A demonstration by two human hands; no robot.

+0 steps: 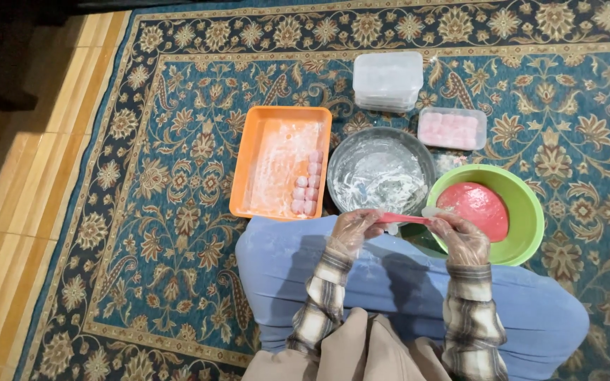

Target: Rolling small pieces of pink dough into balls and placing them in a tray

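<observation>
While seated on patterned carpet (pixel 178 233), knees in blue cloth. Left hand (pixel 354 229), in thin clear glove, fingers curled and pinched around one end of red spatula (pixel 400 219). Right hand (pixel 464 236), gloved too, fingers bent together, gripping the other end; a pale lump sits at the fingertips (pixel 438 212). Spatula held level, just above near rim of metal pan (pixel 381 173), floured inside. Green bowl (pixel 531 212) just right of pan, red dough (pixel 480 206) within. Orange tray (pixel 262 141) left of pan, small pink balls (pixel 306 183) in column along right side. Further off: lidded clear box (pixel 452 128) of pink pieces, stacked clear containers (pixel 387 81).
</observation>
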